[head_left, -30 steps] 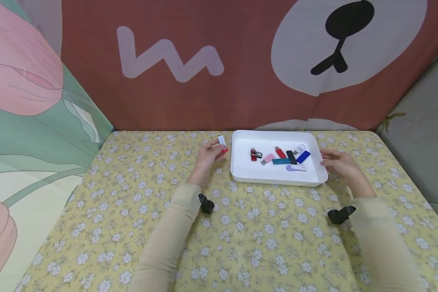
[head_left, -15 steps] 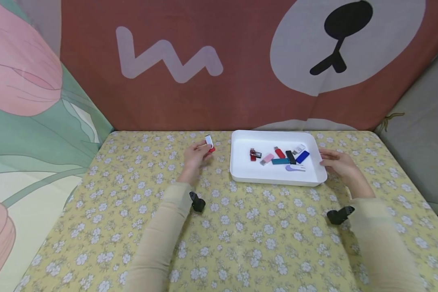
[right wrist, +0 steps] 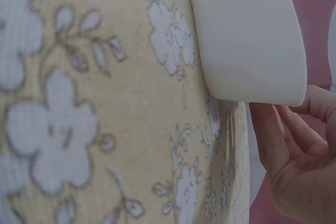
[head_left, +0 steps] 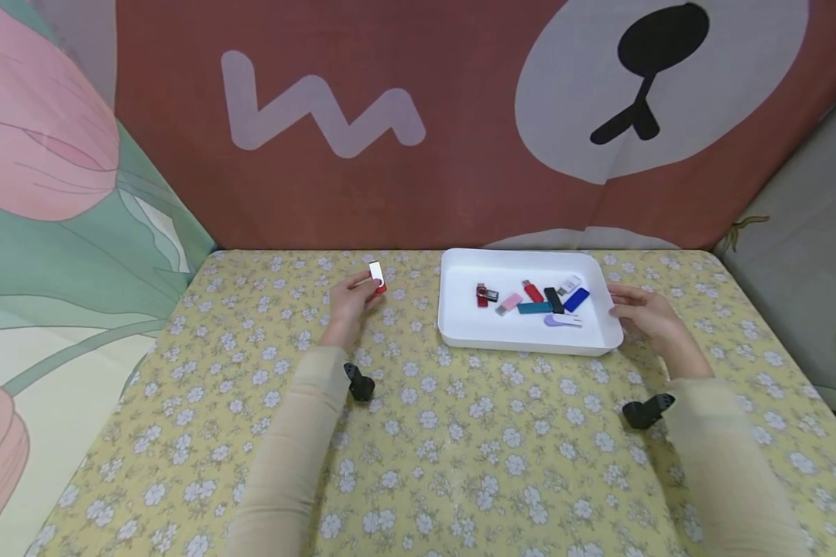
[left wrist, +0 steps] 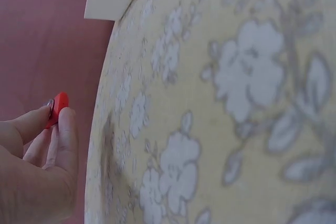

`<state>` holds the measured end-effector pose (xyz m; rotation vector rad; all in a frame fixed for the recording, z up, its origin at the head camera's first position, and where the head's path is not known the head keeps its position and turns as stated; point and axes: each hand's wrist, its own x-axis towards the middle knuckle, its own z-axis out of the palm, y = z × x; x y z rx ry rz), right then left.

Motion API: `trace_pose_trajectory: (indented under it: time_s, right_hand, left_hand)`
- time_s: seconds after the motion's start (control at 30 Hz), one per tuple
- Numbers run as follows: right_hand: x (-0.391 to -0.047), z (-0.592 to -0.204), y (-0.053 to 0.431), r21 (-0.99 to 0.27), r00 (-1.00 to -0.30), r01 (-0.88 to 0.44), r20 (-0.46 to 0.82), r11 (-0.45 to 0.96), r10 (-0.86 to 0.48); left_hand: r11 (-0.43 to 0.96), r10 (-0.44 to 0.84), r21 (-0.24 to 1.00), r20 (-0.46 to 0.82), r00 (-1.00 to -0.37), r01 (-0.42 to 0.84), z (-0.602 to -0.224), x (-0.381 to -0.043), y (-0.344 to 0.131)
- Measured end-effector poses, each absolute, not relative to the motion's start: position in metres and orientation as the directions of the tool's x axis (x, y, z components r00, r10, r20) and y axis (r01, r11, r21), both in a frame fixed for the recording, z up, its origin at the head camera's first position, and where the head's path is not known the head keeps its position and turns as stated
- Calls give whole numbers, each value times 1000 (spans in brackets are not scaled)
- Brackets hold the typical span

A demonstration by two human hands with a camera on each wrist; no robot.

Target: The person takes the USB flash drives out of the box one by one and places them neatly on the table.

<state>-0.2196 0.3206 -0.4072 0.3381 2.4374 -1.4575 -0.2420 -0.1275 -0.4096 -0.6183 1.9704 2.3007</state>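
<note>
In the head view, my left hand [head_left: 349, 303] is above the cloth, left of the tray. Thumb and fingers pinch a red USB flash drive [head_left: 378, 277] with a pale metal swivel cover, held upright. The left wrist view shows its red end [left wrist: 61, 103] between the fingertips. My right hand [head_left: 646, 311] holds the right end of a white tray [head_left: 463, 334]. In the right wrist view, the thumb lies at the tray's rim and the fingers touch its outer wall. Inside the tray lie several flash drives, among them a pink one [head_left: 509, 303], a teal one [head_left: 534, 308] and a blue one [head_left: 577, 299].
A yellow floral cloth [head_left: 425, 464] covers the table. Behind it hangs a reddish-brown backdrop [head_left: 320, 201] with a cartoon face, close to the tray's far edge. Black wrist cameras are on both forearms, the left one [head_left: 359, 383] and the right one [head_left: 648, 411].
My left hand has moved left, away from the tray, carrying the red flash drive. The right hand stays at the tray's right end, and the drives inside have not moved.
</note>
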Motion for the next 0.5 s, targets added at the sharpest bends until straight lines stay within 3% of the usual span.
trace_pose_trajectory:
  time_s: [0.5]
  right_hand:
    - [-220,-406,320,-816,-925,363,-374,450,68]
  left_hand:
    - [-184,-233,938,-331,-914,-293,-417,-244,-143]
